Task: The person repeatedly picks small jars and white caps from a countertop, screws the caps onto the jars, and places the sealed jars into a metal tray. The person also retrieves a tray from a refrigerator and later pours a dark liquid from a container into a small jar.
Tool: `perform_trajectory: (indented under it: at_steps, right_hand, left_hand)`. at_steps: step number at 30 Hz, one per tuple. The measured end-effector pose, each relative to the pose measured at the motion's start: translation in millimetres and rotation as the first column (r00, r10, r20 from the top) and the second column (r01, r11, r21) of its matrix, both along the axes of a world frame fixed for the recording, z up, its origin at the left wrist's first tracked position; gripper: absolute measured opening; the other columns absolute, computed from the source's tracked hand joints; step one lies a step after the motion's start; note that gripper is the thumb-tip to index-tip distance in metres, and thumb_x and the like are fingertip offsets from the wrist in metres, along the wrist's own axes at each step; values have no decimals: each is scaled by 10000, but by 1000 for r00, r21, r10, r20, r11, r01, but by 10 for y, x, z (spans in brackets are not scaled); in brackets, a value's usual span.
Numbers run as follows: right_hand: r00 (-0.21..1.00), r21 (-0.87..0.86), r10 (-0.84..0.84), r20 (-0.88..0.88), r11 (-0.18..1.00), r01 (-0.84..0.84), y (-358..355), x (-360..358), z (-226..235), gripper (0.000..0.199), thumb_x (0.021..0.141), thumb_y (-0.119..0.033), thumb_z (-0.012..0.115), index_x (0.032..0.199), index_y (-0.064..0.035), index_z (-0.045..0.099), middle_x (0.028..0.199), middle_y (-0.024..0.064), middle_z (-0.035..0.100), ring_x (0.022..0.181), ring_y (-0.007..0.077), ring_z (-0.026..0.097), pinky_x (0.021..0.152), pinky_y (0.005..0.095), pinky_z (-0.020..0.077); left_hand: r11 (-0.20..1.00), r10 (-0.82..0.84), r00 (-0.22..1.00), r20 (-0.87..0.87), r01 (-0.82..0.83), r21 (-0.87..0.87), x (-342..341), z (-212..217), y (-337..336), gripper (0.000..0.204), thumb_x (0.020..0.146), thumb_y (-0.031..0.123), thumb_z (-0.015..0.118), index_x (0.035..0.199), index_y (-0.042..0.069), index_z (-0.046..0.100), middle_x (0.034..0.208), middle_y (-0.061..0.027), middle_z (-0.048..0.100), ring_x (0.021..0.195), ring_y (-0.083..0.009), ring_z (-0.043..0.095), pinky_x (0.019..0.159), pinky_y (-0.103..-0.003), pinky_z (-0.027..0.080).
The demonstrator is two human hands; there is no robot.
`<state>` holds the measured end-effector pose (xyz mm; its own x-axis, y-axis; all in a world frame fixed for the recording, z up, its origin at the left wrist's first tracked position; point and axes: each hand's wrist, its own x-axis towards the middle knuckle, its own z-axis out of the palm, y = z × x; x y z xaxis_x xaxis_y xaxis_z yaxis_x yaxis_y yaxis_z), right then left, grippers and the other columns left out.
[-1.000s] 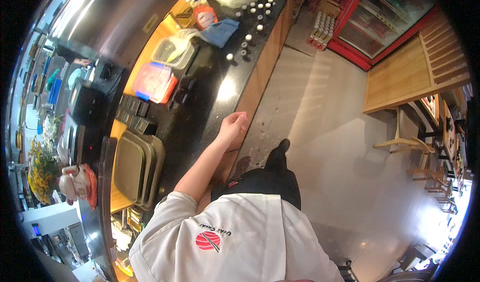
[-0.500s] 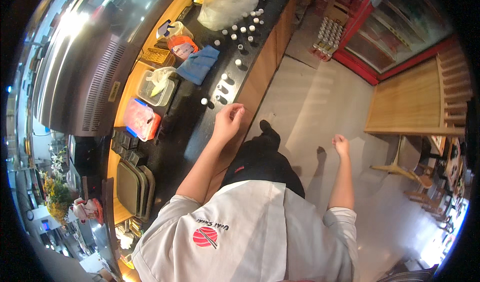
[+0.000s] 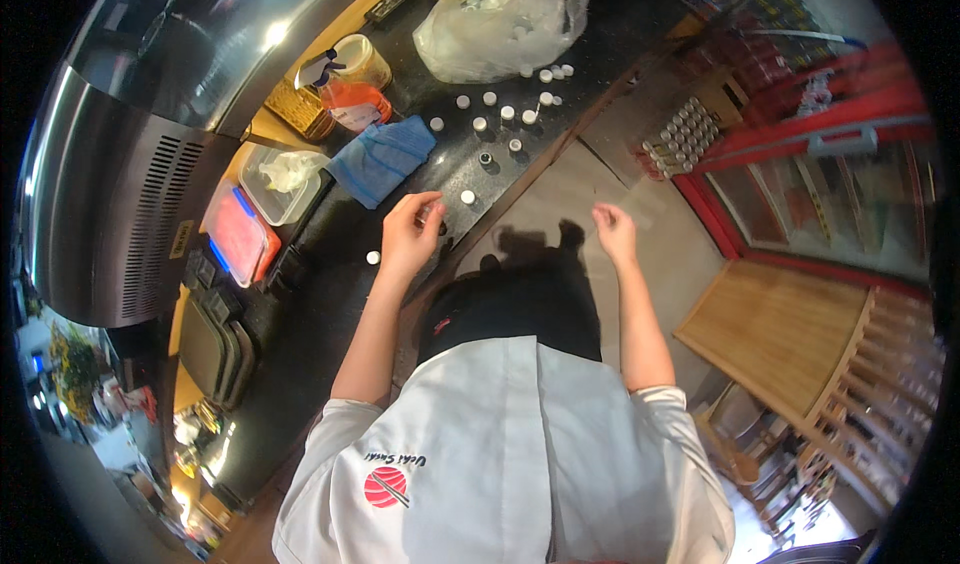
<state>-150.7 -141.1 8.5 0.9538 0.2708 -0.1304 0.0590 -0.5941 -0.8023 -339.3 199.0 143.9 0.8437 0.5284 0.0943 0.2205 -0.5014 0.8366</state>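
Left hand (image 3: pixel 408 232): over the dark counter (image 3: pixel 330 294), fingers curled round a small bottle (image 3: pixel 432 210) near the counter's front edge. The bottle is half hidden by the fingers, so whether it wears a cap cannot be told.

Right hand (image 3: pixel 612 229): raised off the counter, above the floor (image 3: pixel 560 199), well apart from any bottle. Fingers loose and empty, slightly bent.

Small bottles, white caps (image 3: pixel 508 114): a loose scatter standing on the counter beyond the left hand; one cap-sized white piece (image 3: pixel 467 197) just beside the held bottle, another (image 3: pixel 372 257) nearer the person.

Blue cloth (image 3: pixel 382 157): crumpled, lying left of the scatter.

Clear plastic bag (image 3: pixel 500 19): at the far end of the counter, bulging, seemingly with more caps or bottles inside.

Clear tub (image 3: pixel 282 176) and red-lidded box (image 3: pixel 238 236): side by side behind the cloth, against the steel hood (image 3: pixel 110 204).

Crate of bottles (image 3: pixel 678 136): on the floor by the red-framed cooler (image 3: pixel 830 154).

Handling note (a judgement): the bottle is light and narrow, so a grip low on its body keeps it upright; the free hand would do best coming in over the counter rather than the floor, lest a dropped piece roll away.
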Motion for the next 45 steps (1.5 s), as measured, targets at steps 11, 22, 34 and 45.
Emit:
perform_trajectory:
  at_steps: [11, 22, 34, 45]
  right_hand:
    - [809, -113, 483, 334, 873, -475, 1732, 3090, 341, 219, 873, -282, 737, 967, -90, 784, 902, 135, 740, 843, 299, 725, 730, 391, 551]
    - [561, -457, 825, -66, 475, -752, 2322, 3713, -19, 374, 700, -334, 887, 866, -24, 760, 782, 182, 723, 749, 340, 722, 695, 426, 538]
    - [634, -228, 749, -194, 594, -771, 2062, 3695, 751, 225, 782, -193, 868, 862, -10, 762, 745, 78, 726, 630, 149, 654, 609, 311, 519]
    - [248, -121, 951, -183, 229, -966, 2782, 1309, 909, 228, 704, -160, 893, 799, -8, 751, 676, 102, 691, 610, 176, 653, 608, 328, 504]
  left_hand:
    - [773, 629, 759, -168, -634, 28, 194, -148, -276, 204, 965, 158, 706, 1134, 46, 732, 937, -43, 706, 777, -96, 632, 693, -249, 501]
    - [336, 929, 267, -255, -897, 287, 78, -37, -967, 227, 913, 122, 703, 1128, 49, 711, 964, -145, 739, 735, -235, 707, 691, -337, 554]
    - [291, 955, 254, -153, -708, 643, -310, -723, -872, 119, 879, 206, 744, 981, 144, 743, 969, -30, 755, 809, -272, 677, 718, -421, 507]
    - [416, 877, 471, -93, -647, 639, -599, -912, -657, 114, 859, 217, 771, 964, 175, 783, 1069, 42, 766, 862, -150, 689, 806, -343, 464]
